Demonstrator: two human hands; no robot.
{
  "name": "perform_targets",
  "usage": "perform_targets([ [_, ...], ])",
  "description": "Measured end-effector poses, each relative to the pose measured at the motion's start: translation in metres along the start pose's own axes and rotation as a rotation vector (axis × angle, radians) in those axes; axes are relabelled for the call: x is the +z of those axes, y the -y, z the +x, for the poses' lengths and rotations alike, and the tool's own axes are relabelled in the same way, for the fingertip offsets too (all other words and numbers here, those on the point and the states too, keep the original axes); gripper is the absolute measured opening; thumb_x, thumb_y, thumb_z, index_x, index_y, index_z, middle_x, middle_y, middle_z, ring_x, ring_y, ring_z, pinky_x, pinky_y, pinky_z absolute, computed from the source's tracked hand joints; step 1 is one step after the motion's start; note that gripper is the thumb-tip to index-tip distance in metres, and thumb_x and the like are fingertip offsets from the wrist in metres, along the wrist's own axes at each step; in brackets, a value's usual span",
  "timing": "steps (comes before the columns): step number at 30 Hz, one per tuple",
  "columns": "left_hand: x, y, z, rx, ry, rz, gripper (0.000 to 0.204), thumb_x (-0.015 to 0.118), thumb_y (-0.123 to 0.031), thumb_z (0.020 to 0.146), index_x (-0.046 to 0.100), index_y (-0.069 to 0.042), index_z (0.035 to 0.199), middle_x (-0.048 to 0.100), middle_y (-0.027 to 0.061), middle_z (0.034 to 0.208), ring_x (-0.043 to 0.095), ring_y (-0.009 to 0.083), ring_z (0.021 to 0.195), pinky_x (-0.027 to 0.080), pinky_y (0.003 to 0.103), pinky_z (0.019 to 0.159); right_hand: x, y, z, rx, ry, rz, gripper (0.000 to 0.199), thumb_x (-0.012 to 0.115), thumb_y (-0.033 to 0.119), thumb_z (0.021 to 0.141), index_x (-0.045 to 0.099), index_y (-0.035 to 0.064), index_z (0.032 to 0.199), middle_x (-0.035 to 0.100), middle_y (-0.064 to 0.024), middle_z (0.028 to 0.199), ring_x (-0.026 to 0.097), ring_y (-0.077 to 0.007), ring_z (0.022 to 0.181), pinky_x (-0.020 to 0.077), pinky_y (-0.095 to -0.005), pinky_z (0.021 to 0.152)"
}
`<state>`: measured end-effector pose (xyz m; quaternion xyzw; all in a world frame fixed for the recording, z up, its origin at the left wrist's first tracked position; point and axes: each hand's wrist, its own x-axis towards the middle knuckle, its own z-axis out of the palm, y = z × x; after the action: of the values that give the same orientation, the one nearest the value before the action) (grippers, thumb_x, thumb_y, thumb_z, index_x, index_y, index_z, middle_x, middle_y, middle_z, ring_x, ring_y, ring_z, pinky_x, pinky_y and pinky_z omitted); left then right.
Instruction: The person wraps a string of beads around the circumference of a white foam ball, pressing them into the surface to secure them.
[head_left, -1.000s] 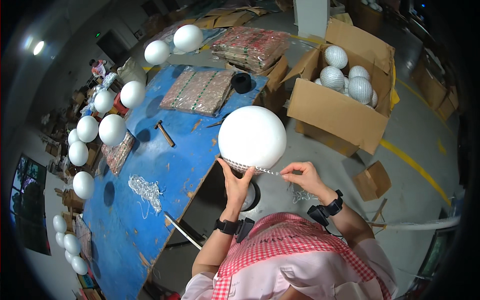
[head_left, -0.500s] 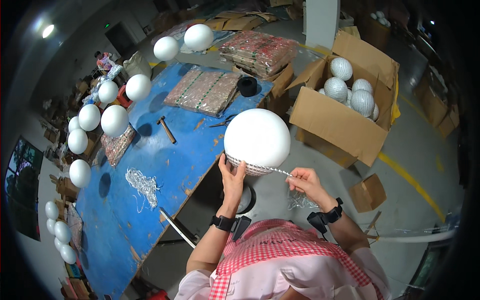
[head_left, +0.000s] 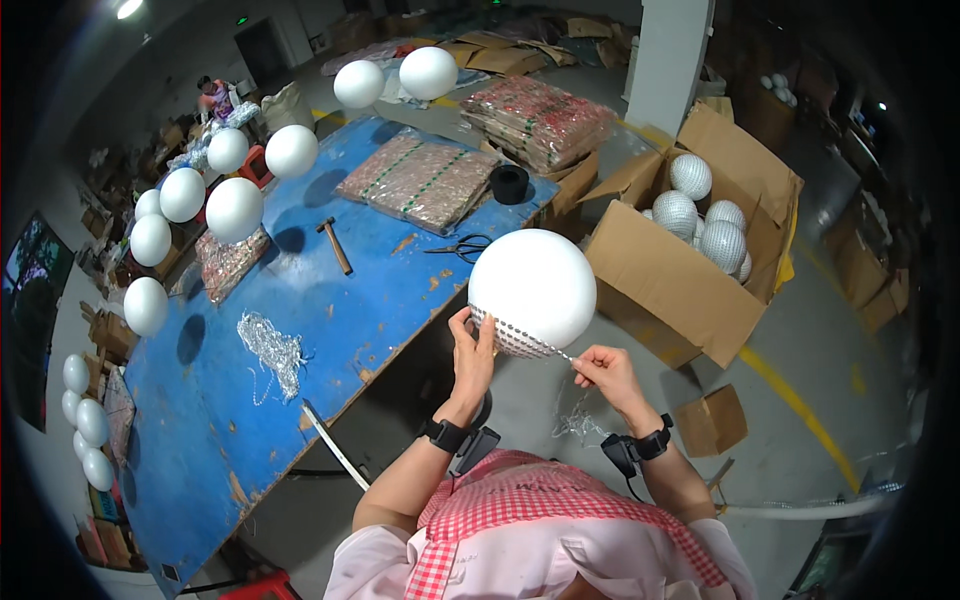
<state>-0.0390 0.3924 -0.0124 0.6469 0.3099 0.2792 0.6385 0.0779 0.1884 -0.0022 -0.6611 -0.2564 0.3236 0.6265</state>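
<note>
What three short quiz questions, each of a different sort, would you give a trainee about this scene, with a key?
1. True or false: the left hand presses on the lower side of the large white ball.
2. What does the right hand pinch? A) the scissors B) a strand of small mirror tiles C) the hammer
3. Fill in: the finished mirror-covered balls lie in an open ___ box.

Key: 1 true; 2 B; 3 cardboard.
</note>
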Motion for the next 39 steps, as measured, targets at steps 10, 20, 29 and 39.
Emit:
perform_targets([
  [10,-0.008,0.018,0.009,0.168,0.153,0.238,0.098,0.066,-0.047,0.081,0.013,0.008,0.142,0.042,0.0298,0.133,0.045,0.0349,0.124,0.037,0.036,0.101,0.010,-0.007,0.005,0.009,-0.015,0.000,0.013,0.065,0.012,0.086,0.063,0.0007,0.080,0.062,-0.0009,0.066,0.056,-0.0055,0.060,0.0442,-0.0203,0.054],
  [20,-0.007,-0.001,0.004,-0.035,0.124,-0.052,0.107,0.070,-0.045,0.078,0.003,0.006,0.144,0.040,0.0273,0.135,0.048,0.0324,0.121,0.038,0.036,0.101,0.010,0.004,-0.016,0.011,0.033,-0.283,0.018,0.057,0.015,0.090,0.065,0.0007,0.083,0.061,0.0012,0.063,0.053,-0.0044,0.058,0.0410,-0.0212,0.053],
  [29,-0.008,0.008,0.011,0.045,0.128,0.000,0.091,0.065,-0.036,0.087,0.004,-0.005,0.147,0.028,0.0275,0.141,0.041,0.0330,0.125,0.044,0.040,0.095,0.023,0.025,-0.030,-0.118,-0.078,-0.185,0.012,0.065,0.011,0.086,0.066,-0.0009,0.083,0.062,0.0012,0.066,0.053,-0.0029,0.060,0.0392,-0.0181,0.054],
  [39,-0.014,0.023,0.021,0.021,0.122,0.039,0.072,0.055,-0.044,0.091,0.025,0.001,0.138,0.041,0.0297,0.127,0.052,0.0338,0.110,0.044,0.038,0.092,0.022,-0.001,-0.008,0.022,-0.055,-0.120,0.011,0.067,0.010,0.084,0.064,-0.0002,0.080,0.061,0.0020,0.065,0.055,-0.0038,0.059,0.0422,-0.0188,0.053],
])
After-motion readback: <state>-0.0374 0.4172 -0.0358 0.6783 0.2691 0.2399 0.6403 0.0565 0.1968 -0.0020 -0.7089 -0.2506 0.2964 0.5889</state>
